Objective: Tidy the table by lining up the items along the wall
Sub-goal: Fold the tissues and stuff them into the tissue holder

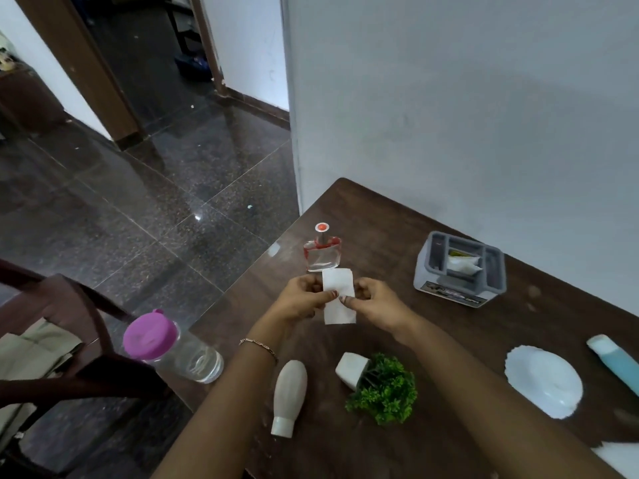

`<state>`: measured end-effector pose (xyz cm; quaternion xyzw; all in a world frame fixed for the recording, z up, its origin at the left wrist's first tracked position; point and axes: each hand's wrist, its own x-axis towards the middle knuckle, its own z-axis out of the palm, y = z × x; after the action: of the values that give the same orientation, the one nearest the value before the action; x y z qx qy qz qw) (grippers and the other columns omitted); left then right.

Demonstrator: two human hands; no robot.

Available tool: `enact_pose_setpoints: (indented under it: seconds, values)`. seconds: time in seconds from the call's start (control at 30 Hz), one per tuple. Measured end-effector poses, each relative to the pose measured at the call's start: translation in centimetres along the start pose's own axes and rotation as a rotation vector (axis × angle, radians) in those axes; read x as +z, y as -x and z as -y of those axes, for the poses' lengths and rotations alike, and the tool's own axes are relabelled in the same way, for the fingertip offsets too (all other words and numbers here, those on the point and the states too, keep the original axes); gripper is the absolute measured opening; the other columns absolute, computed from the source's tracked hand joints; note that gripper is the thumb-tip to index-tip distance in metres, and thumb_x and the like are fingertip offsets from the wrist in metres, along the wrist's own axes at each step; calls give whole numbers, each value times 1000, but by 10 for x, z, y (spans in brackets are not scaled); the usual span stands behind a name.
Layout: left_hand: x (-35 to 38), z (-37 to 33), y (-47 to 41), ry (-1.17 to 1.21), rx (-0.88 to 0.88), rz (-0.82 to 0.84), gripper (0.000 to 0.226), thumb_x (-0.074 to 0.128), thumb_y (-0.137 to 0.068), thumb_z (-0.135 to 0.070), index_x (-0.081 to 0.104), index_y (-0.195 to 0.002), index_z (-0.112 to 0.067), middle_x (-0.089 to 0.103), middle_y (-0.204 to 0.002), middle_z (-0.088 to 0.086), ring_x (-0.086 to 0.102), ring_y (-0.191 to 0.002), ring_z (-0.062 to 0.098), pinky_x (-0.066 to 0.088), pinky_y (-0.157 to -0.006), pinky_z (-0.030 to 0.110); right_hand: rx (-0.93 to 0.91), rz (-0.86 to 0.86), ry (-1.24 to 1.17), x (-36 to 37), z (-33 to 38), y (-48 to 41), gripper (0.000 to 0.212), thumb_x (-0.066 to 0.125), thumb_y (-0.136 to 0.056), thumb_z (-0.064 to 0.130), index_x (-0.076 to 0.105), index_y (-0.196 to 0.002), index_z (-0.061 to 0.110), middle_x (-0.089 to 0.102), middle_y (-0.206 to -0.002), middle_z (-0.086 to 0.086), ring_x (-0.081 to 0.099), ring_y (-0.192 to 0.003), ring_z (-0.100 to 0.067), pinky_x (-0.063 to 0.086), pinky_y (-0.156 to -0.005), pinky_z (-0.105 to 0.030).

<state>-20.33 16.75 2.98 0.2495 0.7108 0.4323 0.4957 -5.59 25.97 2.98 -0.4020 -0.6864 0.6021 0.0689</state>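
Note:
Both hands hold a folded white paper [338, 296] above the dark wooden table [432, 326]: my left hand [304, 296] pinches its left edge, my right hand [375, 302] its right edge. Just behind the paper stands a glass perfume bottle [322, 252] with a red cap. A grey organiser box [460, 269] sits near the wall. Close to me lie a white bottle [288, 397] on its side, a toppled potted green plant [380, 385], a white plate [543, 380] and a blue tube [615, 363].
A clear jar with a purple lid [169, 347] stands at the table's left edge. A dark chair [69, 340] is on the left, over a polished dark floor. The white wall [466, 115] runs along the table's far side. Another white item [619, 456] shows at the bottom right.

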Motion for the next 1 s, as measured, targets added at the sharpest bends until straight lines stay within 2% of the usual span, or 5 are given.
enact_pose_setpoints:
  seconds: [0.2,0.43,0.6,0.87,1.0]
  values:
    - [56,-43,-13,-122,94,160,28,70,-85,-19,64,-108,-5,63,-72,-1,52,-51,3,37,-46,18,-36,-254,-35,-59,-10,31,27,69,-87,18,64,-113,13,71,-107,-5,68,-94,-16,56,-85,-34]
    - [122,-85,-27,-270,205,232,11,65,-87,-7,60,-96,-2,55,-62,3,47,-33,-2,36,-36,11,-56,-446,132,-133,-20,52,34,69,-85,10,63,-118,8,70,-112,-6,66,-97,-18,55,-88,-36]
    - [148,-99,-53,-467,331,226,8,73,-79,-13,70,-86,-14,63,-72,-3,59,-75,14,53,-79,33,-71,-565,349,-162,-29,51,33,71,-82,12,67,-115,11,73,-108,-5,68,-97,-19,49,-79,-24]
    - [163,-103,-72,-587,388,169,10,73,-77,-15,67,-85,-16,56,-63,-11,53,-63,6,48,-64,17,-78,-640,467,-166,-45,40,23,70,-82,16,69,-105,12,74,-96,-5,68,-84,-21,54,-72,-33]
    - [167,-101,-77,-675,430,146,18,73,-78,-16,55,-75,-19,48,-59,-12,44,-54,3,32,-48,10,-67,-618,548,-163,-47,35,28,70,-82,24,68,-108,16,73,-98,-3,66,-88,-21,53,-71,-33]
